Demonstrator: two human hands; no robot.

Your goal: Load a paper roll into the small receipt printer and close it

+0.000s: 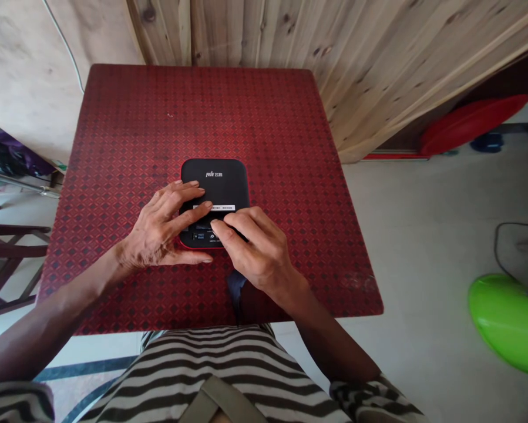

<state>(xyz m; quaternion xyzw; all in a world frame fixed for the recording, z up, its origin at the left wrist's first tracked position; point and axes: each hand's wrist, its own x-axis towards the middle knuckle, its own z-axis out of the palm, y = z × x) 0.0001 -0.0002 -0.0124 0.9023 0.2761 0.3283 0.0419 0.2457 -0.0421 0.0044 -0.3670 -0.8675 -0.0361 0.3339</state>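
Note:
A black flat device with rounded corners, a red rim, a printed logo and a white label strip lies on the red patterned table. My left hand rests over its left side, fingers spread across the surface and thumb along the near edge. My right hand is at the device's lower right, fingers bent and pressed together near a small slot area below the label. Whether anything is between those fingertips is hidden.
A dark blue item lies near the table's front edge, partly under my right wrist. Wooden planks stand behind the table. A green stool is on the right floor, a dark wooden chair at the left.

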